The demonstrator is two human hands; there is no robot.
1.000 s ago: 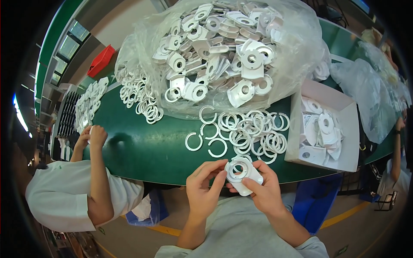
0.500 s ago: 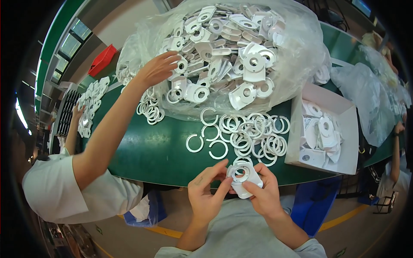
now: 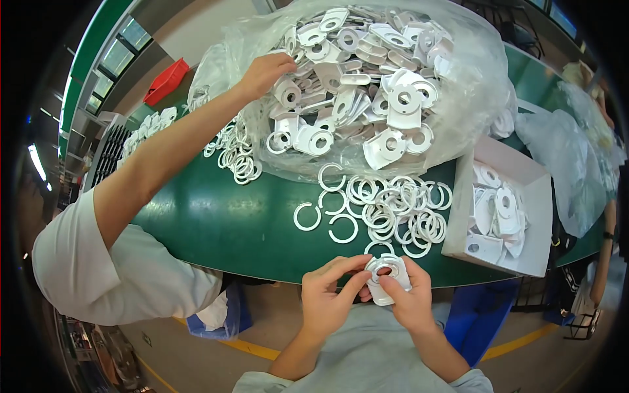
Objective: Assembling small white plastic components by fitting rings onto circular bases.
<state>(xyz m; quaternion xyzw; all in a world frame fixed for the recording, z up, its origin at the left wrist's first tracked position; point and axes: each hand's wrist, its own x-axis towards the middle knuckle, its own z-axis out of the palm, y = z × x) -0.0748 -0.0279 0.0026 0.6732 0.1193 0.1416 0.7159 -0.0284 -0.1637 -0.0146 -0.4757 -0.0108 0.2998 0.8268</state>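
Watching right hand (image 3: 413,301), grip clamped on white holed plate (image 3: 378,293); left hand (image 3: 326,298) at plate's edge, cannot tell whether its grip closes; white rings (image 3: 401,198) on worktop (image 3: 223,226).

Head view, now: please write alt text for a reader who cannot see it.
The right hand holds a white holed plate at a green table, the left hand touching the plate's edge. Beyond lie white C-shaped rings and a clear bag of similar plates; a white box is at right, a co-worker's hand at the bag.
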